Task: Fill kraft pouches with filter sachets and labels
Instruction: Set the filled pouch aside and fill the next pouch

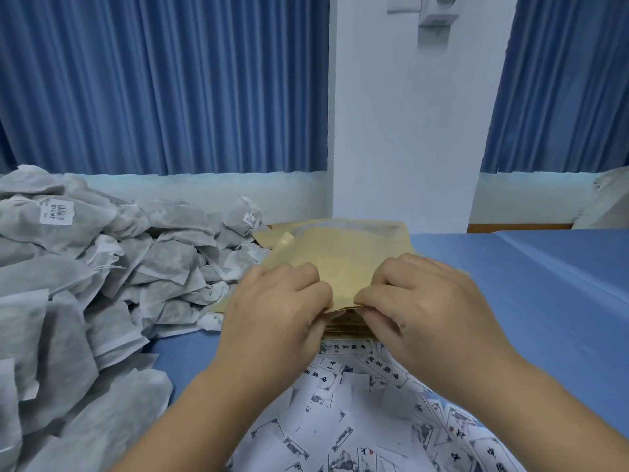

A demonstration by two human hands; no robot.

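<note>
We find both hands at the near edge of a stack of kraft pouches (335, 257) lying on the blue table cover (531, 277). The left hand (275, 311) pinches the near edge of the top pouch between thumb and fingers; the right hand (432, 301) pinches the same edge just beside it, the two hands near each other but apart. The top pouch is lifted slightly at that edge, and the stack's layered edges show beneath. Filter sachets (85, 274) are heaped to the left, their edge touching the stack's left side. Printed labels (360, 420) lie scattered loose just in front of the stack, between the forearms. To the right, the cover is open out to the frame's edge. Blue curtains (163, 83) hang behind.
</note>
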